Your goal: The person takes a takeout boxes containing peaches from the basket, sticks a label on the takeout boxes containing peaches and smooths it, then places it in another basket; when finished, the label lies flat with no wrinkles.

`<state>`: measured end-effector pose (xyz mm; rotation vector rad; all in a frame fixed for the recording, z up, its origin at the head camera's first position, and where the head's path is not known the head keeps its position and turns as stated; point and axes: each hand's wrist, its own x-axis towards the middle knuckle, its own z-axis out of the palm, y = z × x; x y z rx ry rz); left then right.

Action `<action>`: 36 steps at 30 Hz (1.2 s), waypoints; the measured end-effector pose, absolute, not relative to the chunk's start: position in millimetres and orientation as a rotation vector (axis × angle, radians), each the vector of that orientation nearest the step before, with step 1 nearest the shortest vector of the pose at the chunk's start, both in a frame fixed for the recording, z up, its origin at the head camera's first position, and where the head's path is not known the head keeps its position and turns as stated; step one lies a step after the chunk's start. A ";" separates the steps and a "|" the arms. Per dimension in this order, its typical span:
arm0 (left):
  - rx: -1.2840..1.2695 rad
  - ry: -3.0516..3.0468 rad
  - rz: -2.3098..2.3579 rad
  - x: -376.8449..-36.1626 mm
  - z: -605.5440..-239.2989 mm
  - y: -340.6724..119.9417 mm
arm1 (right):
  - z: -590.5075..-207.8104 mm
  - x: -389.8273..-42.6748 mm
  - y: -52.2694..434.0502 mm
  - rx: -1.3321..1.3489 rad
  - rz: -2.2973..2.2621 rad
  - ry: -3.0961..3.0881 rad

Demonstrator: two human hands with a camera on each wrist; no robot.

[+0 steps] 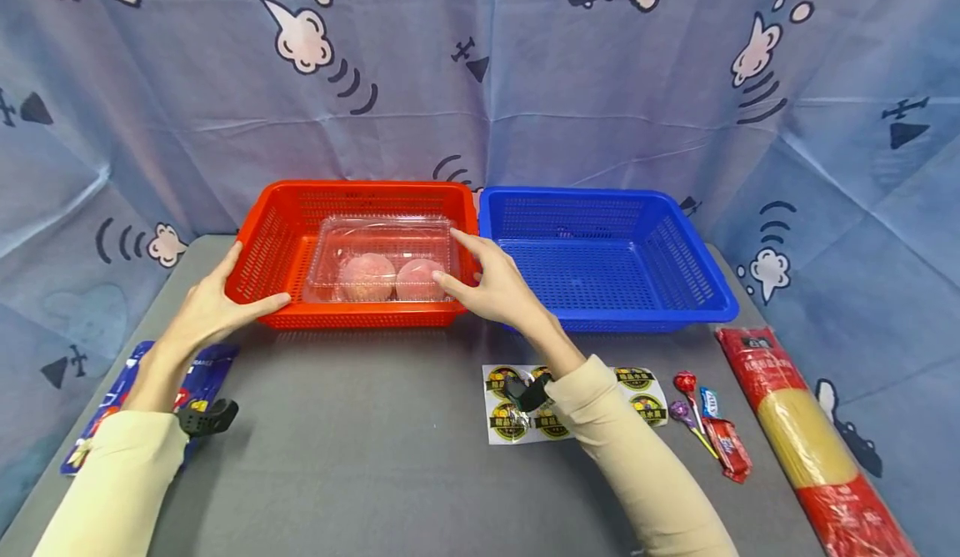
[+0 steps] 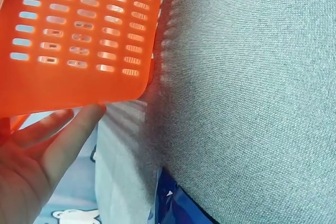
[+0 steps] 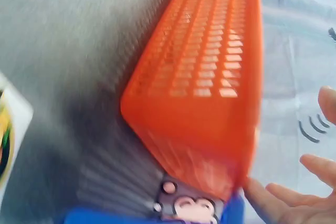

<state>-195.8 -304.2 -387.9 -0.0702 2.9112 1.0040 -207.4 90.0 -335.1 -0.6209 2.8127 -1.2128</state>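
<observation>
Both hands flank the red basket (image 1: 352, 248) mid-frame: left hand (image 1: 206, 311) open against its corner, right hand (image 1: 491, 286) open at its rim. Loose contact; the clear box (image 1: 382, 257) could slide if the basket tips.

A grey fabric-covered table (image 1: 390, 474) filled the foreground, its weave showing plainly in the left wrist view (image 2: 252, 87). Behind and to both sides hung a blue-grey cloth backdrop (image 1: 525, 82) printed with cartoon clouds, small planes and curved lines, creased in long folds. Even, soft light fell across everything.
</observation>
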 end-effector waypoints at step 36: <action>-0.113 2.873 1.036 -192.4 -386.3 -301.2 | -355.8 -233.9 32.3 -0.298 -1.030 2.738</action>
